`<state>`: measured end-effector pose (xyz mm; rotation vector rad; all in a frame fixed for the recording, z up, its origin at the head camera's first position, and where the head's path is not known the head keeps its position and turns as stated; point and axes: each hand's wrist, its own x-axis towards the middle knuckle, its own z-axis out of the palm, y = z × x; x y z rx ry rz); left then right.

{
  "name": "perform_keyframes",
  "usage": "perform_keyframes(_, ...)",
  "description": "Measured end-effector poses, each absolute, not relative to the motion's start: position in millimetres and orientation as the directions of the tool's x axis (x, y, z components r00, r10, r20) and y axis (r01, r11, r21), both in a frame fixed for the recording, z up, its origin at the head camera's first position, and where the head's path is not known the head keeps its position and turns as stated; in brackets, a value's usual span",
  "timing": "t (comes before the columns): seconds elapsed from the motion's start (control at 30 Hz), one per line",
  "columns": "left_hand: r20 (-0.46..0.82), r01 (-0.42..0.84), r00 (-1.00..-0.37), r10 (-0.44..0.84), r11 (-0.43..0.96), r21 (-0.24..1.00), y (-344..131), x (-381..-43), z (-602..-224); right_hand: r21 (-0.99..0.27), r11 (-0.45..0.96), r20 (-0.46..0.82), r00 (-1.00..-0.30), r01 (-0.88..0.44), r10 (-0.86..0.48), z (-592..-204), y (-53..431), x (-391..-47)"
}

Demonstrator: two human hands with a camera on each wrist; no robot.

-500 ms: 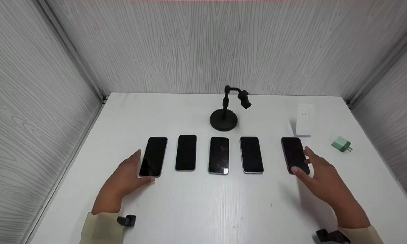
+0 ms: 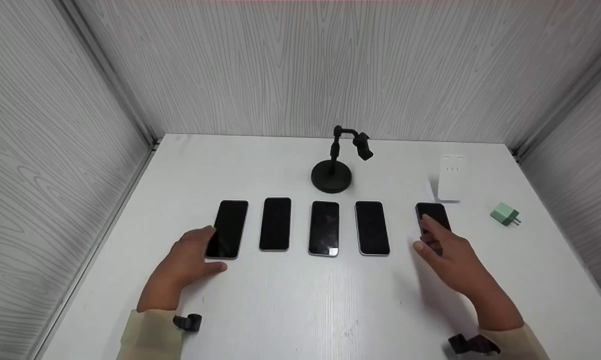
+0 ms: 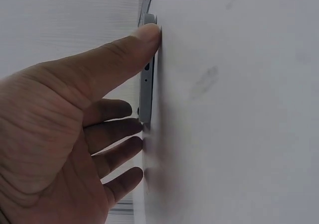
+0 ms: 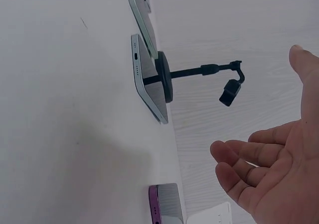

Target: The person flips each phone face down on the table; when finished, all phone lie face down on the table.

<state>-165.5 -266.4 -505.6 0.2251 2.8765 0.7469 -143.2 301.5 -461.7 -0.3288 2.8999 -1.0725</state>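
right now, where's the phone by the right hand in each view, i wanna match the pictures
Head: the phone sits right of centre, at the row's right end, partly hidden by the right hand.
Left wrist: not in it.
Right wrist: the phone is at bottom centre, cut off by the frame.
Shared landmark: the black stand, in the head and right wrist views.

- Wears a plain beige left sleeve (image 2: 151, 336) and matching right sleeve (image 2: 515, 344), both ending near the wrists
- Carries a black left wrist unit (image 2: 188, 322) — small, blocky — and a similar right wrist unit (image 2: 473, 345)
- Leaves the hands (image 2: 186, 257) bare
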Motion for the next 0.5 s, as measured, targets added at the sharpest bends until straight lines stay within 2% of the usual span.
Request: perform_keyframes(0.5,-0.073,0.141,-0.978,0.197,0.870,0.472,-267.9,-162.9,-507.5,-0.640,0.719,0.054,-0.949,-0.272,-0.311,-473.8,262.9,-159.6)
